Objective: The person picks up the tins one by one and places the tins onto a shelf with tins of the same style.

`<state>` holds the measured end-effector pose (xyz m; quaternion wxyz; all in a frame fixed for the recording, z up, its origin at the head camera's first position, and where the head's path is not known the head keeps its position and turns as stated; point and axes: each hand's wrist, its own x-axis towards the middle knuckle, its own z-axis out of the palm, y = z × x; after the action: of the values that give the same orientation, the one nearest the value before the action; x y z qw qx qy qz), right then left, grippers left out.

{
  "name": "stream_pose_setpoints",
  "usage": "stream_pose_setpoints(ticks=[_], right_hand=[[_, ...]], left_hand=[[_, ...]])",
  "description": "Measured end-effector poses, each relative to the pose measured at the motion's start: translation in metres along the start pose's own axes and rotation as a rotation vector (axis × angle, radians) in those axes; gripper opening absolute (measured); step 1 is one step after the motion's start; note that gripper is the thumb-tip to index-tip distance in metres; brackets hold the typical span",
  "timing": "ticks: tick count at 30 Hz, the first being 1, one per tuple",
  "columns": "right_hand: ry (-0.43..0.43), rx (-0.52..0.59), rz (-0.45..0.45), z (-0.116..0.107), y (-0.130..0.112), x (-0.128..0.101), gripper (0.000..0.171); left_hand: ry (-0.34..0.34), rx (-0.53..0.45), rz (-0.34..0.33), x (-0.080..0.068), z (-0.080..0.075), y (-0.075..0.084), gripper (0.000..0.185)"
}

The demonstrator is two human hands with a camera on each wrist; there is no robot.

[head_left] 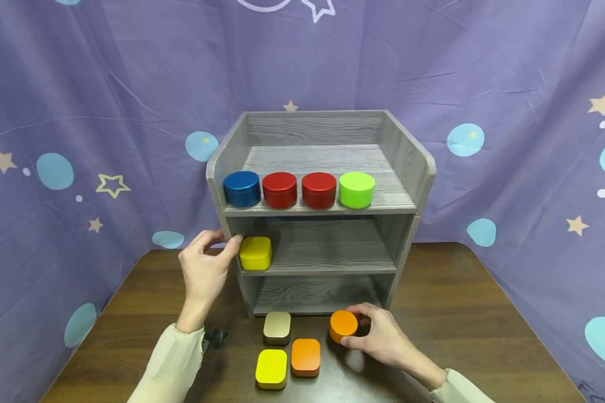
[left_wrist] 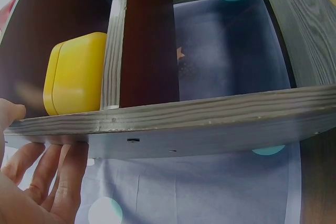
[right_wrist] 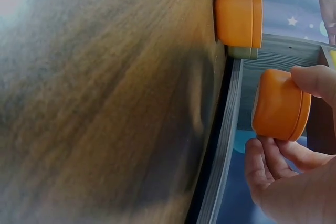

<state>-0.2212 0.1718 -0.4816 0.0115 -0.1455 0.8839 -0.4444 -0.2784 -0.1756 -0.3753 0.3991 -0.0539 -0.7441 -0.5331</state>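
A grey wooden shelf unit (head_left: 322,211) with three levels stands on the table. My left hand (head_left: 205,267) grips its left side panel (left_wrist: 210,116), thumb at the front edge and fingers along the outer face. Just inside that panel, a yellow square tin (head_left: 255,253) sits on the middle shelf. My right hand (head_left: 380,334) holds a round orange tin (head_left: 343,326) between thumb and fingers, in front of the bottom level. In the right wrist view the orange tin (right_wrist: 281,105) is raised off the tabletop (right_wrist: 115,98).
Along the top level stand a blue round tin (head_left: 242,189), two red round tins (head_left: 279,190) and a green round tin (head_left: 356,190). Before the unit lie square tins: gold (head_left: 277,328), yellow (head_left: 271,369) and orange (head_left: 305,357). A purple patterned curtain (head_left: 131,168) hangs behind.
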Motion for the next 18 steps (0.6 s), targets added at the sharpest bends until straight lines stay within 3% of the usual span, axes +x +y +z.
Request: stream_pose_setpoints(ticks=[7, 18], right_hand=[[0.014, 0.012, -0.027, -0.009, -0.003, -0.001, 0.056], [0.098, 0.012, -0.089, -0.040, -0.023, 0.006, 0.051]], left_hand=[[0.003, 0.009, 0.003, -0.001, 0.000, -0.001, 0.015], [0.009, 0.014, 0.008, 0.000, 0.000, 0.001, 0.015]])
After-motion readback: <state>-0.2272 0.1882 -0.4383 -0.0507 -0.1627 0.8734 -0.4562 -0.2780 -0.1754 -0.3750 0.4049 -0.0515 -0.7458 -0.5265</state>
